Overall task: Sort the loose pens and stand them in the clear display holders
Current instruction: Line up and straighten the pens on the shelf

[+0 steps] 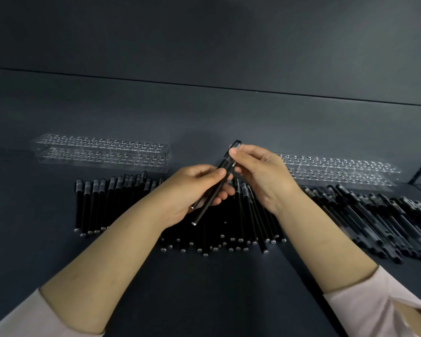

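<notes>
We see two bare hands raised over a dark table (29, 251). L hand (192, 190) curls round the lower barrels of the held pens (206, 207), two as far as we can tell, slanting up to the right. R hand (260, 176) pinches the capped top end w/ thumb & fingertips. Below, loose pens (95, 205) lie in a row, w/ a messier pile (387, 227) at right. Behind them stand two clear racks, left holder (102, 152) & right holder (338, 171), well apart
</notes>
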Tool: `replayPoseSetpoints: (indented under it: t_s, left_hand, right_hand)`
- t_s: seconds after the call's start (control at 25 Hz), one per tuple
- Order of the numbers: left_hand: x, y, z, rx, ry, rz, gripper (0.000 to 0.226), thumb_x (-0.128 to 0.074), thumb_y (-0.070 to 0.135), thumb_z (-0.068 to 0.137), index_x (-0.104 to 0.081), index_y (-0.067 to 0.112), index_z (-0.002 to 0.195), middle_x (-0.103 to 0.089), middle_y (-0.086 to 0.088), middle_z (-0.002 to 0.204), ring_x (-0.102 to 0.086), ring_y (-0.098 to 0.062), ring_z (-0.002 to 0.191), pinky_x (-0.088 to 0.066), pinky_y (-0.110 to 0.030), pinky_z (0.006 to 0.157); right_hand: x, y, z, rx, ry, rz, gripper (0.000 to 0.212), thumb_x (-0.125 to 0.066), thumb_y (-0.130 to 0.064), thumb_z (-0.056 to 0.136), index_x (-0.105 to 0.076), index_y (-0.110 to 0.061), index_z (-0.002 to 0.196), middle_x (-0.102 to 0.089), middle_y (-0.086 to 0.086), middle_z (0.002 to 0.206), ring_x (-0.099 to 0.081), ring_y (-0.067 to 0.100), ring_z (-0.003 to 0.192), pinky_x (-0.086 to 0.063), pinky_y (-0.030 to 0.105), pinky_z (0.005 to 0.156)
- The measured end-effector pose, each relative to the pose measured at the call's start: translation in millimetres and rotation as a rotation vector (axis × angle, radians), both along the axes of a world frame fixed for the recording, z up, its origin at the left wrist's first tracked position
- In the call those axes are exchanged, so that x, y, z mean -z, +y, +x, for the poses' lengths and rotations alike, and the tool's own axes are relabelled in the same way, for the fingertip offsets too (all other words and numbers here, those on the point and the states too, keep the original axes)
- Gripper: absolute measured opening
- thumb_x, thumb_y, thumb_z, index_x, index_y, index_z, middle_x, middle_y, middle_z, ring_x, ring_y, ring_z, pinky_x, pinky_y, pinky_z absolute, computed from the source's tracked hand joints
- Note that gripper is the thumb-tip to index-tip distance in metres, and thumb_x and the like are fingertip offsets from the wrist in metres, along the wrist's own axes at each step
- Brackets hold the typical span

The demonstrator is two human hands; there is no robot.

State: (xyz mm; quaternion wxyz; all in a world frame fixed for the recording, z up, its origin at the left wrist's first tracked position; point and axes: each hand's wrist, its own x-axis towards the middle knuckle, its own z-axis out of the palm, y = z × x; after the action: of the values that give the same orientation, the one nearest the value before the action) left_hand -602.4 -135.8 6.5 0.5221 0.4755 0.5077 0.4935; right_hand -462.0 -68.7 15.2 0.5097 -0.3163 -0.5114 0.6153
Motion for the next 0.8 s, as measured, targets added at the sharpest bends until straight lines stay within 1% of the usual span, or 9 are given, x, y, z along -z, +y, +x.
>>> replayPoseSetpoints:
  t_s: [0.12, 0.24, 0.36, 0.44, 0.52, 0.6, 0.68, 0.76, 0.8]
  left_hand:
    - [0.5, -0.9, 0.4, 0.063, -0.007, -0.015, 0.022, -0.056, 0.023, 0.097, -0.072, 0.008, 0.102, -0.077, -0.009, 0.09, -0.073, -0.012, 0.079, -0.056, -0.018, 0.067]
    - [1.7, -0.3, 1.1, 0.064, -0.004, -0.011, 0.024, -0.059, 0.026, 0.095, -0.07, 0.007, 0.104, -0.077, -0.006, 0.094, -0.073, -0.015, 0.09, -0.057, -0.02, 0.073]
    - [0.3, 1.5, -6.2, -0.031, 0.047, 0.07, 0.022, -0.059, 0.028, 0.096, -0.069, 0.01, 0.105, -0.077, -0.003, 0.096, -0.073, -0.012, 0.091, -0.057, -0.018, 0.075]
    - [0.2, 2.2, -11.4, -0.097, 0.161, 0.126, 0.018, -0.058, 0.029, 0.096, -0.07, 0.017, 0.102, -0.077, 0.004, 0.093, -0.072, -0.007, 0.091, -0.056, -0.015, 0.074]
    - [3.2, 3.5, -13.6, -0.149, 0.343, 0.181, 0.017, -0.057, 0.03, 0.097, -0.072, 0.022, 0.1, -0.076, 0.01, 0.091, -0.07, -0.002, 0.089, -0.054, -0.013, 0.074]
    - [7.2, 4.6, -14.4, -0.171, 0.642, 0.262, 0.017, -0.058, 0.033, 0.096, -0.072, 0.026, 0.102, -0.073, 0.017, 0.094, -0.064, 0.008, 0.087, -0.046, -0.005, 0.074]
    - [9.6, 4.4, -13.5, -0.155, 0.844, 0.342, 0.018, -0.059, 0.033, 0.095, -0.071, 0.027, 0.107, -0.067, 0.023, 0.097, -0.056, 0.019, 0.086, -0.039, 0.002, 0.071]
    - [13.0, 5.3, -12.5, -0.106, 0.955, 0.409, 0.023, -0.062, 0.032, 0.093, -0.07, 0.025, 0.113, -0.064, 0.019, 0.106, -0.055, 0.015, 0.09, -0.035, 0.004, 0.076]
    - [15.6, 6.1, -11.9, -0.074, 1.004, 0.425, 0.027, -0.063, 0.034, 0.093, -0.068, 0.024, 0.117, -0.064, 0.015, 0.113, -0.056, 0.01, 0.098, -0.035, 0.001, 0.082]
  right_hand:
    - [-3.0, 2.1, 4.3, 0.044, 0.022, 0.001, 0.003, -0.068, -0.008, 0.085, -0.07, -0.008, 0.087, -0.067, 0.001, 0.074, -0.059, 0.009, 0.066, -0.048, 0.015, 0.061]
    - [-13.2, 11.0, 19.5, 0.052, -0.003, 0.011, 0.004, -0.066, -0.005, 0.085, -0.07, -0.005, 0.087, -0.069, -0.001, 0.07, -0.059, 0.006, 0.062, -0.047, 0.012, 0.058]
    - [-21.4, 21.8, 48.0, 0.012, -0.191, -0.112, 0.009, -0.067, -0.005, 0.084, -0.071, -0.002, 0.092, -0.071, -0.001, 0.069, -0.058, 0.002, 0.054, -0.047, 0.01, 0.051]
    - [-13.3, 23.5, 55.7, -0.017, -0.439, -0.165, 0.018, -0.068, -0.004, 0.084, -0.069, 0.003, 0.1, -0.069, 0.003, 0.076, -0.059, 0.002, 0.056, -0.049, 0.01, 0.05]
    - [-1.9, 22.4, 51.1, -0.003, -0.66, -0.125, 0.021, -0.069, -0.005, 0.084, -0.069, 0.003, 0.104, -0.066, 0.006, 0.084, -0.058, 0.006, 0.063, -0.052, 0.01, 0.055]
    - [2.3, 20.0, 46.3, 0.001, -0.745, -0.047, 0.023, -0.071, -0.005, 0.083, -0.068, 0.004, 0.103, -0.065, 0.009, 0.086, -0.058, 0.009, 0.065, -0.053, 0.011, 0.059]
    - [0.3, 19.4, 48.0, 0.02, -0.787, 0.017, 0.024, -0.075, -0.005, 0.079, -0.068, 0.002, 0.101, -0.064, 0.007, 0.084, -0.06, 0.012, 0.066, -0.055, 0.014, 0.063]
    - [-1.8, 17.9, 49.6, 0.037, -0.876, 0.074, 0.025, -0.079, -0.006, 0.075, -0.069, -0.003, 0.098, -0.064, 0.004, 0.079, -0.064, 0.014, 0.066, -0.057, 0.019, 0.068]
    - [-2.1, 16.2, 48.2, 0.027, -0.926, 0.098, 0.024, -0.079, -0.006, 0.074, -0.07, -0.005, 0.096, -0.064, 0.003, 0.077, -0.065, 0.015, 0.065, -0.057, 0.021, 0.07]
